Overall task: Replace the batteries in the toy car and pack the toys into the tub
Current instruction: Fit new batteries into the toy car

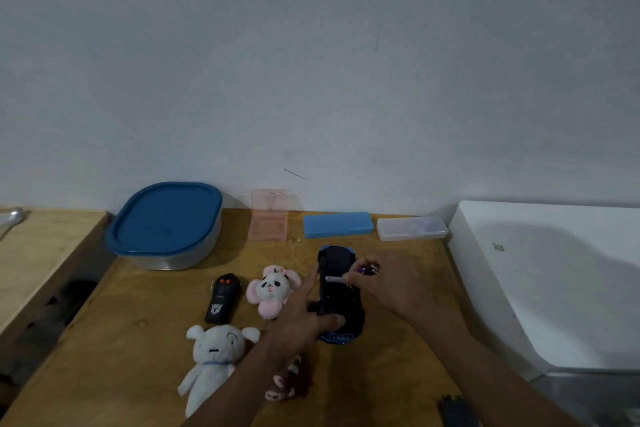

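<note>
A blue toy car (341,305) lies upside down on the wooden table (145,340), its black underside up. My left hand (304,315) grips its near end, the index finger stretched along its left side. My right hand (384,282) pinches a battery (334,278) at the car's open compartment. More batteries (369,269) lie behind my right fingers. A clear tub with a blue lid (166,224) stands at the back left. A white plush bear (213,360), a pink panda plush (273,289) and a black remote (221,298) lie left of the car.
A pink clear case (269,218), a blue box (337,224) and a clear box (412,228) line the wall. A white appliance (554,281) stands to the right. A small pink plush (282,385) lies under my left forearm. A black cover piece (457,411) sits at the front edge.
</note>
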Available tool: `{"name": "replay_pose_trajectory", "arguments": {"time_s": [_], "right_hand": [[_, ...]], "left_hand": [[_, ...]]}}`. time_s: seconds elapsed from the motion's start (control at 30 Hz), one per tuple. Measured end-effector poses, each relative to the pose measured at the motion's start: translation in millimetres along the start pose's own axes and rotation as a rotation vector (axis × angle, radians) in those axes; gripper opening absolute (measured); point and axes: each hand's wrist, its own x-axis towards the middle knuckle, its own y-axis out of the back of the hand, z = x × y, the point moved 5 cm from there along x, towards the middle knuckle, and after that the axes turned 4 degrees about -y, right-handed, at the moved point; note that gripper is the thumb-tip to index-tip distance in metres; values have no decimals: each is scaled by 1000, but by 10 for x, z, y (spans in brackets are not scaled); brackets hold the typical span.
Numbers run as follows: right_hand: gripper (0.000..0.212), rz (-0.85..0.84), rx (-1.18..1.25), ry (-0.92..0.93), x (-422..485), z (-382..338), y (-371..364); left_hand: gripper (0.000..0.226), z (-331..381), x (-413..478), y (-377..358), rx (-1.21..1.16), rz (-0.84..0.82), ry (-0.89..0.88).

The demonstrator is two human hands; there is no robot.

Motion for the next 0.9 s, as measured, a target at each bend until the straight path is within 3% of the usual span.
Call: {"name": "replay_pose_trajectory", "arguments": {"time_s": [0.27,0.43,0.57,0.7,0.9], "right_hand": [[31,-25,-55,75,42,-47,-154],[23,62,-165,136,30,-100,-213],[33,89,-186,260,-23,-231,-308],[19,107,-231,300,-33,-265,-361],[23,35,-382,391,3,-293,-390]], "left_hand": [[109,-1,0,14,-20,-17,29],[106,-10,3,76,-5,-36,34],[101,-1,3,76,-20,-55,42],[100,11,7,108,-25,-63,39],[99,59,33,183,-16,-81,4]]}}
